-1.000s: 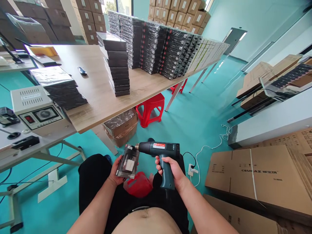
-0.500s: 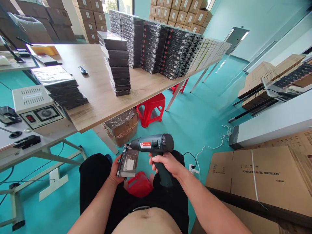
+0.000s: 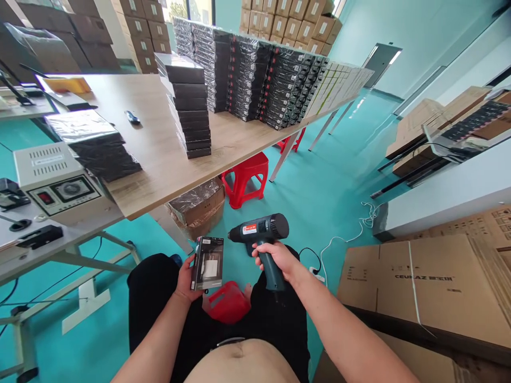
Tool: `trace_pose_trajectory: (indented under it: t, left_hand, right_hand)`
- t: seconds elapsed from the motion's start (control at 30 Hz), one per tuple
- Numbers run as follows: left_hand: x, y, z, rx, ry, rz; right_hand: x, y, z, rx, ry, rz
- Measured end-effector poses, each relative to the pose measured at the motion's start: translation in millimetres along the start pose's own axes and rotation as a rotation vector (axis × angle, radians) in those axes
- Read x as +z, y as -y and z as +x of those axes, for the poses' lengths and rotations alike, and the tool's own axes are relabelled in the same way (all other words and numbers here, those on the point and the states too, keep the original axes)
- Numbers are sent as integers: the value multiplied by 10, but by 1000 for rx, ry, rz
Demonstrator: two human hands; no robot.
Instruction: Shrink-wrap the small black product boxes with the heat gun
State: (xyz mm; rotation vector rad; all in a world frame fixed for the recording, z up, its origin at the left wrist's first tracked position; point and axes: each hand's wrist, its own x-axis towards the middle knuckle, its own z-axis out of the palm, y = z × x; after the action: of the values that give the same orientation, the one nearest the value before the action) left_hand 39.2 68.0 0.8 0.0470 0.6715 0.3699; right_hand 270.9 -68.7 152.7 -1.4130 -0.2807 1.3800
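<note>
Head view: left grip (image 3: pixel 186 277) clasps a windowed box (image 3: pixel 206 256) containing a white item (image 3: pixel 211 269), right grip (image 3: pixel 276 257) a heat gun (image 3: pixel 260 227).

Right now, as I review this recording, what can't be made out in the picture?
Left hand: head view, fingers partly hidden behind the package.
Package: head view, fine print too small to read.
Heat gun: head view, front of its grip partly covered by the right hand.
Grey control box: head view, dial markings too small.
Lower right carton: head view, cut off by the bottom edge.
</note>
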Motion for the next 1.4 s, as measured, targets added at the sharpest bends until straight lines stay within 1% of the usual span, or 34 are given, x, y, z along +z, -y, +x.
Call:
trace_pose_trajectory:
  t: [0.07,0.13,0.27,0.3,0.33,0.37,0.47,0.5,0.53,0.57,0.63,0.7,0.73,0.77,0.8,0.83,0.93,0.97,1.0,1.1,1.13,1.17,1.23,1.3,1.33,1.4]
  left_hand:
    - [15,-1,1,7,1,18]
    - [43,0,0,13,-1,26]
    - [103,1,-16,4,7,19]
    - [111,1,-18,-1,2,19]
    - [113,2,-18,-4,-9,20]
    - [110,4,-16,-7,-22,26]
    - [76,11,-1,-16,-40,53]
    - [60,10,3,-14,-35,57]
    - [45,8,6,-7,-31,58]
    - [29,4,8,5,-23,55]
    - [3,-6,7,31,3,43]
    - [-15,-14,7,52,41,24]
    - [-20,-14,8,60,56,15]
    - [-23,-13,11,73,63,7]
    - [-23,-9,16,96,61,-1]
    - [-21,-4,25,128,53,-5]
    - [-15,11,72,235,19,-1]
    - [-16,14,96,257,6,1]
    - [-21,17,122,266,-11,3]
    - [-52,22,198,264,-65,-1]
    - [-65,25,214,263,-78,0]
    - [-78,29,224,261,-84,5]
    - [-97,37,225,257,-78,15]
    - [-106,41,213,247,-69,21]
    - [-107,41,209,244,-78,21]
    - [-106,36,215,230,-109,14]
  right_hand:
    - [-79,0,-58,19,7,-14]
    - [-143,-14,-169,51,57,-52]
    - [-222,-43,-366,165,312,-275]
    - [-225,-45,-378,171,347,-310]
    - [-219,-42,-371,158,346,-313]
    - [-204,-34,-344,128,314,-288]
    - [-141,14,-206,27,153,-165]
    - [-126,31,-170,12,119,-141]
    - [-119,43,-152,12,108,-140]
    - [-121,47,-157,28,125,-166]
    - [-150,18,-228,94,227,-263]
    - [-195,-58,-343,182,366,-344]
    - [-216,-106,-396,213,415,-352]
    - [-235,-154,-438,224,429,-333]
    - [-249,-198,-465,219,407,-296]
    - [-261,-235,-479,202,352,-250]
    - [-273,-293,-486,141,127,-137]
    - [-267,-302,-493,140,97,-122]
    - [-254,-311,-508,147,104,-115]
    - [-164,-359,-561,159,246,-74]
    - [-124,-380,-567,142,267,-42]
    - [-86,-401,-564,114,250,-6]
    - [-34,-432,-536,58,141,45]
    - [-19,-449,-508,48,45,30]
    - [-18,-455,-504,61,42,4]
    - [-4,-473,-518,95,123,-51]
